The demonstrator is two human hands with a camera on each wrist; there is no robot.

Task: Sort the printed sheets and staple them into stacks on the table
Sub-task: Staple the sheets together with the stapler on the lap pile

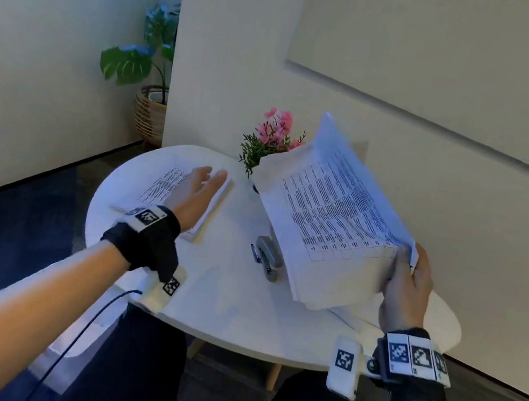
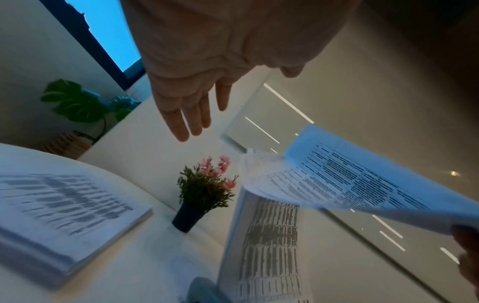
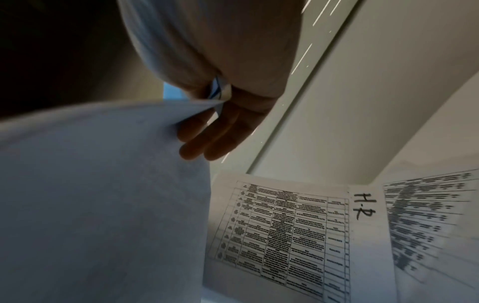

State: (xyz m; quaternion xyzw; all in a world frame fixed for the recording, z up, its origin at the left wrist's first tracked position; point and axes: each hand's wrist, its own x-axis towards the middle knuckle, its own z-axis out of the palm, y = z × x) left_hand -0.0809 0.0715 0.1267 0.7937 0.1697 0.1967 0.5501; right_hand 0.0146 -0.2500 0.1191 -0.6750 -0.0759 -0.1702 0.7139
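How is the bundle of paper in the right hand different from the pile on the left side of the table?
The bundle of sheets is lifted and tilted, its far end raised; the left pile lies flat on the table. The right hand grips the bundle at its near corner, while the left hand is over the pile with straight fingers. The bundle's pages bend and fan; the pile's edges look squared. Both carry printed tables.

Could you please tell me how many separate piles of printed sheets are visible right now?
3: a stack under the left hand, a lifted bundle in the right hand, and sheets lying beneath it. More may be hidden.
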